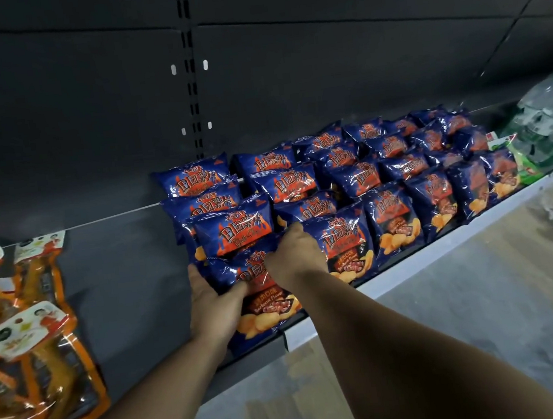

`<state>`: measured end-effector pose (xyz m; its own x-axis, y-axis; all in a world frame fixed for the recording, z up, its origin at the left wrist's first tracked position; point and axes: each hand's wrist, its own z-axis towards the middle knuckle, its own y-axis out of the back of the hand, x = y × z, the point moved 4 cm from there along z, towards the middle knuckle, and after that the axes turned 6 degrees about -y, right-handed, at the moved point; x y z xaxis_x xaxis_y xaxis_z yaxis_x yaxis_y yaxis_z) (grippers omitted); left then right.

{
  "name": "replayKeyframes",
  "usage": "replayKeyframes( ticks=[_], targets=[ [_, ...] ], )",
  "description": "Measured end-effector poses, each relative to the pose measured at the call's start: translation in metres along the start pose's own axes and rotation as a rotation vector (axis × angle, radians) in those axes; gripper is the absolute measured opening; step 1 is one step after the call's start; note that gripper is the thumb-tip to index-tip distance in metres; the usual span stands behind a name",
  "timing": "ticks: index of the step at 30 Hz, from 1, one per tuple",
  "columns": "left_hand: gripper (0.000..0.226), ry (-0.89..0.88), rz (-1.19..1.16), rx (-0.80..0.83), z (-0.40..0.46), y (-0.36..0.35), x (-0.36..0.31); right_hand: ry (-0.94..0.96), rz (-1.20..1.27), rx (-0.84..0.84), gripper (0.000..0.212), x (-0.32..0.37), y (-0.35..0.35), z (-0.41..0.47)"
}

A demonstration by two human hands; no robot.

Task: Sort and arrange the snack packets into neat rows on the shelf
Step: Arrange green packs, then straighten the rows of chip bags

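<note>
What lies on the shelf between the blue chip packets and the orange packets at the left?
Nothing: in the head view, the dark shelf is bare between the blue chip packets and the orange packets.

colours on the shelf

the snack packets (386, 217) were deep blue, with orange-red flame shapes, dark lettering edged in orange, and golden-yellow crisps printed low on their fronts. the shelf (119, 261) beneath them was dark charcoal grey, its front edge (444, 242) right of the packets pale grey-white. left of the blue packets, the hanging pouches (41, 339) were orange and clear, with white header cards. right of the blue packets, the wrapped bundles (548, 130) looked green and white under clear film.
</note>
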<state>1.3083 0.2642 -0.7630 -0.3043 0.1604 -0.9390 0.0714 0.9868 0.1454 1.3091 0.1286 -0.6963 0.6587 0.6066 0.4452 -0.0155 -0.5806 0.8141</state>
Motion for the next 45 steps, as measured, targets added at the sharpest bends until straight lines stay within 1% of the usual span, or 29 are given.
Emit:
replayKeyframes(
  ticks=[3,4,6,8,9,10,12,14,18,19,21,22,25,27,29,30,32,34,41,45],
  targets=[
    [0.113,0.027,0.03,-0.002,0.0,0.008,-0.004,0.057,-0.077,-0.087,0.052,0.01,0.002,-0.005],
    [0.111,0.039,0.036,-0.011,0.002,0.011,-0.004,0.068,-0.101,-0.122,0.05,0.013,0.002,-0.007],
    [0.099,0.049,0.06,-0.045,0.004,0.019,-0.006,0.093,-0.127,-0.201,0.045,0.021,0.003,-0.01],
    [0.092,0.051,0.09,-0.072,0.006,0.028,-0.009,0.155,-0.094,-0.275,0.041,0.031,0.002,-0.014],
    [0.091,0.056,0.095,-0.083,0.006,0.033,-0.01,0.205,-0.05,-0.287,0.037,0.038,0.0,-0.015],
    [0.09,0.063,0.098,-0.095,0.007,0.039,-0.011,0.261,0.001,-0.272,0.03,0.046,-0.003,-0.018],
    [0.09,0.07,0.1,-0.111,0.007,0.052,-0.011,0.35,0.066,-0.185,0.013,0.064,-0.016,-0.023],
    [0.087,0.065,0.116,-0.125,0.006,0.068,-0.013,0.401,0.078,-0.104,0.017,0.082,-0.035,-0.029],
    [0.064,0.075,0.153,-0.203,0.004,0.115,-0.015,0.46,0.123,0.023,0.027,0.123,-0.076,-0.051],
    [0.056,0.09,0.167,-0.236,0.004,0.129,-0.014,0.463,0.132,0.053,0.029,0.134,-0.088,-0.057],
    [0.031,0.103,0.201,-0.304,0.0,0.158,-0.011,0.468,0.139,0.114,0.029,0.153,-0.109,-0.071],
    [0.025,0.115,0.211,-0.345,-0.004,0.172,-0.011,0.475,0.136,0.145,0.029,0.161,-0.12,-0.078],
    [0.05,0.163,0.213,-0.472,-0.017,0.21,-0.007,0.492,0.116,0.233,0.029,0.178,-0.149,-0.097],
    [0.055,0.183,0.222,-0.528,-0.026,0.23,-0.004,0.502,0.106,0.28,0.029,0.187,-0.162,-0.106],
    [0.053,0.225,0.235,-0.565,-0.031,0.245,-0.002,0.524,0.092,0.313,0.027,0.194,-0.172,-0.115],
    [0.047,0.228,0.239,-0.583,-0.033,0.252,-0.001,0.534,0.086,0.321,0.026,0.197,-0.175,-0.118],
    [0.024,0.212,0.231,-0.623,-0.035,0.262,-0.001,0.542,0.077,0.326,0.026,0.199,-0.179,-0.121],
    [0.017,0.201,0.217,-0.642,-0.037,0.269,0.002,0.545,0.053,0.317,0.028,0.202,-0.183,-0.122],
    [0.035,0.176,0.242,-0.626,-0.043,0.294,0.007,0.548,-0.008,0.283,0.029,0.216,-0.196,-0.127],
    [0.042,0.168,0.255,-0.637,-0.043,0.329,0.006,0.579,-0.006,0.284,0.029,0.229,-0.206,-0.141]
  ],
)
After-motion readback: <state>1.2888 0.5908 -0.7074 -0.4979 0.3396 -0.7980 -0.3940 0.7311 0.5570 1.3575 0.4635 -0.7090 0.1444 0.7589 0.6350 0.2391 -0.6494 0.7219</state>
